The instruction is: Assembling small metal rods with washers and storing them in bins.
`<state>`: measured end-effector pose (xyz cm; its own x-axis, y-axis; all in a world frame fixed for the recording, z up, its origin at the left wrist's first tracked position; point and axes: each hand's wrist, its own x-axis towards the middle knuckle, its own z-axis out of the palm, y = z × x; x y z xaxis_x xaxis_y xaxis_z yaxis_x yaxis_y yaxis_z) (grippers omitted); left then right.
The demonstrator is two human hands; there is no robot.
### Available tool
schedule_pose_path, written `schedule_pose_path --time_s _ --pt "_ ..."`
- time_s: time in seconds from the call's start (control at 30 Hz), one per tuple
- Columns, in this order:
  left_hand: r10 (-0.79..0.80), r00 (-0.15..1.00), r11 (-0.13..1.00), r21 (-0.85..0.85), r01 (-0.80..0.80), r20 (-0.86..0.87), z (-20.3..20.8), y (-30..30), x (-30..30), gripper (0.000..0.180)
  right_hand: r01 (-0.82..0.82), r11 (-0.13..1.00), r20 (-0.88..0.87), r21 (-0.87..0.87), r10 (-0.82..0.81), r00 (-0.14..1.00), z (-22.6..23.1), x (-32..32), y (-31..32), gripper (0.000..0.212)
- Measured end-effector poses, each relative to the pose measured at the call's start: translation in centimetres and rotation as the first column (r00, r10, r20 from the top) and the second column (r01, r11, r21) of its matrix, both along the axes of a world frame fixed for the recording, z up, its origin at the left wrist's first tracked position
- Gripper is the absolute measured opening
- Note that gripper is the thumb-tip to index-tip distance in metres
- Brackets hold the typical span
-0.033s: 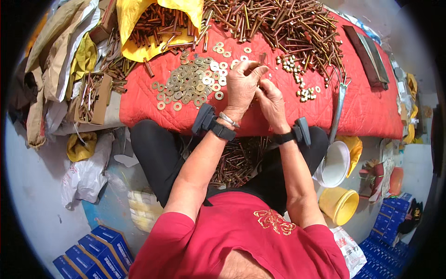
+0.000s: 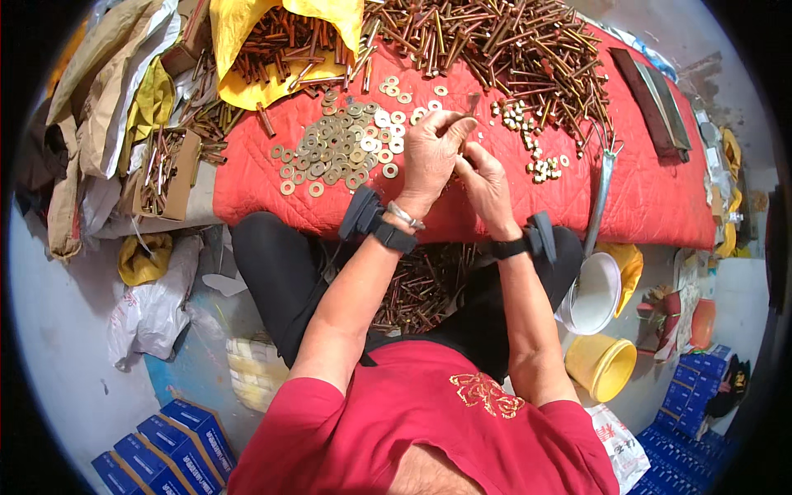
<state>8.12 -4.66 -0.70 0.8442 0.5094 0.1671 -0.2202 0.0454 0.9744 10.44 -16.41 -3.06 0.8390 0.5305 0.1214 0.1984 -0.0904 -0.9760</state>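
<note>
My left hand [image 2: 431, 157] is closed over the red cloth, its fingers pinched around a copper-coloured bolt [image 2: 473, 102], whose end sticks out past the fingertips. Just to the right and slightly nearer, my right hand [image 2: 487, 183] is closed against it with curled fingers. What the right fingers grip is hidden between the hands. Flat metal washers [image 2: 330, 148] lie spread to the left of my hands. Small brass-coloured nuts [image 2: 544, 169] sit in loose clusters to the right. A large pile of copper-coloured bolts [image 2: 503, 49] covers the far side.
A yellow bag [image 2: 233, 82] spills more bolts at the far left, beside an open cardboard box [image 2: 178, 177]. A dark flat bar [image 2: 652, 103] lies at the right. Below the table edge stand a white bucket [image 2: 596, 289], a yellow bucket [image 2: 606, 367] and blue boxes [image 2: 165, 450].
</note>
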Motion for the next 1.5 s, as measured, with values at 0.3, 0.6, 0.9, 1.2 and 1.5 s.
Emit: schedule_pose_path --time_s 0.3,0.6,0.9,1.2,1.5 --pt "-0.316 0.944 0.739 -0.599 0.308 0.096 3.0 -0.9 -2.9 0.022 -0.268 0.906 -0.437 0.329 0.397 0.807 5.8 -1.0 -2.0 0.028" --pt "-0.282 0.926 0.366 -0.864 0.345 0.250 1.3 -1.6 -2.7 0.032 -0.082 0.996 -0.211 -0.047 0.071 0.975 9.2 -1.5 -5.2 0.019" --pt "-0.322 0.775 -0.138 -0.837 0.530 0.544 2.1 -1.3 -3.2 0.036 0.877 0.299 0.838 -0.375 -0.296 0.459 -0.7 12.2 -23.2 0.057" --pt "-0.390 0.791 0.089 -0.835 0.542 0.472 3.4 -1.1 -4.0 0.038 0.720 0.623 0.503 -0.306 -0.537 0.678 1.5 12.9 -22.1 0.055" --pt "-0.456 0.868 0.494 -0.756 0.429 0.195 4.0 -1.3 -5.4 0.029 0.389 0.916 0.228 0.094 -0.401 0.887 11.1 4.2 -16.7 0.050"
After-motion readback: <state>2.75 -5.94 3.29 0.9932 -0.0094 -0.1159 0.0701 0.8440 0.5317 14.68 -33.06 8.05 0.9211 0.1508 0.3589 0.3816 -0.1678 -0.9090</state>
